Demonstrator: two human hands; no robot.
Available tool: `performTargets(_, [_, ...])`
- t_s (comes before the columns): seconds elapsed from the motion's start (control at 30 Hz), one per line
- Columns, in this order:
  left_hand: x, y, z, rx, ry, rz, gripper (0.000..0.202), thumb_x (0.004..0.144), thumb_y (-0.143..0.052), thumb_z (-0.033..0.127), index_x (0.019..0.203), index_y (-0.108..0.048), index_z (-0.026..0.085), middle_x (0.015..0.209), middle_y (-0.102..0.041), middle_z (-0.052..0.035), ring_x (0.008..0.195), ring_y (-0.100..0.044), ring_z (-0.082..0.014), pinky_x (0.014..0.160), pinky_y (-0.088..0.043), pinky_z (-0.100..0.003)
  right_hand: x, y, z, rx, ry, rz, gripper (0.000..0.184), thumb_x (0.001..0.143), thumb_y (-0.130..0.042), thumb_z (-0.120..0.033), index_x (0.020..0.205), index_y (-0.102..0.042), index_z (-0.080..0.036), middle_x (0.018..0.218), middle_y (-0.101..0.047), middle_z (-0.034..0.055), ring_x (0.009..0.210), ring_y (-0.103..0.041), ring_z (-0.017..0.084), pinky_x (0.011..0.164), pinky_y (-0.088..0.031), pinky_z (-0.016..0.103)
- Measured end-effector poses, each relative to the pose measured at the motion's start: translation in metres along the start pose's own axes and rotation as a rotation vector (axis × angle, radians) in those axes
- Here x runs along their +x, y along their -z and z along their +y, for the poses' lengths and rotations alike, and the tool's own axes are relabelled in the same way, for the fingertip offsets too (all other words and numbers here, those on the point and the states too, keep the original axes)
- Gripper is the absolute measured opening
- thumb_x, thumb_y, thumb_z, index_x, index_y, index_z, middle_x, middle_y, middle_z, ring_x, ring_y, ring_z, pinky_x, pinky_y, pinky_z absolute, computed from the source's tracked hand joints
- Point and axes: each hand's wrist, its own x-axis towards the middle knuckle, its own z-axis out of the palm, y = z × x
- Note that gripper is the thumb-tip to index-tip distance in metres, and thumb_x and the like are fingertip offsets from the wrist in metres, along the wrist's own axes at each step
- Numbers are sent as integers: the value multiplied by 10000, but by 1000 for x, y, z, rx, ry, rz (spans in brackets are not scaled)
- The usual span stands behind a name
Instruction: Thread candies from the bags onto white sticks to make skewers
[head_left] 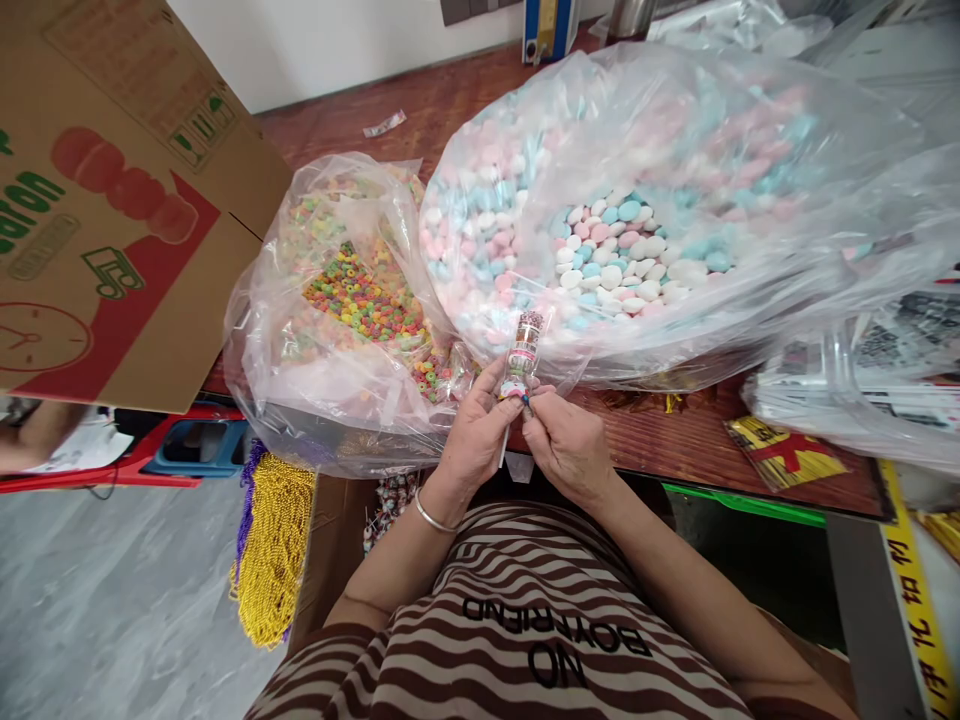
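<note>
My left hand (476, 435) and my right hand (568, 445) meet over the table's front edge, both closed round the lower end of a small clear tube of sweets (523, 350) with a printed label. The tube points away from me, tilted slightly right. A thin white stick (503, 452) pokes down between my hands. Just behind the tube lies a big clear bag of pink, blue and white sweets (630, 240). To its left sits a smaller clear bag of multicoloured ring sweets (360, 295).
A printed cardboard box (112, 200) leans at the left. Gold and purple bead strings (274, 545) hang below the table's left end. Stacked printed sheets in plastic (862, 380) and a yellow-red packet (787, 455) lie at the right on the red-brown table (675, 440).
</note>
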Motion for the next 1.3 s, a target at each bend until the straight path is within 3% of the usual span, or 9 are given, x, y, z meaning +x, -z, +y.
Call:
performTargets(0.2, [2,-7,-12,-5,-108,179,602,756,-769,231,1325,-571,241,976,-745,-22,1060,-710,-200,975,-526,-330,4,-2,1,-88,278,56,312,1003,-475,-160,701,-509,-230,632,-531,6,619,-460,174,634,-340,327])
performTargets(0.4, [1,-4,9,-256,31,-80,616,674,-779,201,1270,-626,241,1182,-711,-63,1199,-661,-271,1065,-493,-397,1,1,13,159,4,2,244,997,-437,-158,801,-569,-219,696,-564,14,647,-520,160,634,-389,281])
performTargets(0.53, [17,0,17,-392,77,40,280,825,-719,219,1099,-676,184,903,-676,-8,866,-689,-139,985,-540,-342,1,9,12,299,-75,-140,216,1014,-445,-236,897,-624,-204,785,-662,50,727,-612,180,684,-434,285])
performTargets(0.63, [29,0,14,-419,-41,126,299,818,-759,152,1100,-662,176,777,-604,52,674,-601,-56,836,-555,-238,-4,17,0,479,-375,-289,266,1062,-403,-335,962,-615,-208,738,-664,11,642,-601,152,619,-413,260])
performTargets(0.73, [30,-4,5,-350,-188,199,366,791,-825,218,1107,-643,187,745,-592,63,662,-592,-62,784,-555,-231,-12,16,-14,614,-508,-424,348,1063,-392,-389,788,-526,-225,598,-560,-33,534,-506,130,556,-366,250])
performTargets(0.9, [13,-12,-16,-126,-218,154,411,861,-782,380,1197,-611,216,746,-624,50,691,-628,-87,840,-548,-256,-14,-3,-19,579,-581,-243,344,1003,-445,-421,727,-501,-224,630,-533,-7,577,-464,143,569,-343,271])
performTargets(1.07, [3,-6,-26,52,-137,1,467,839,-793,407,1216,-594,218,1084,-713,-52,1010,-685,-150,957,-525,-274,-6,-11,-9,964,-795,-84,383,984,-500,-541,766,-509,-227,542,-427,-63,474,-338,106,465,-280,244])
performTargets(1.17, [7,0,-23,174,-213,76,443,841,-780,386,1189,-557,225,1140,-686,-62,981,-695,-149,894,-552,-277,-5,-9,-6,1161,-876,-60,372,973,-531,-554,797,-530,-226,474,-339,-104,408,-228,86,409,-207,235])
performTargets(1.3, [14,6,-15,446,-290,184,312,817,-773,304,1009,-549,202,955,-660,-21,796,-686,-128,726,-546,-243,-5,-4,-11,1032,-838,-74,394,967,-544,-547,753,-532,-217,498,-369,-89,439,-271,84,424,-222,229])
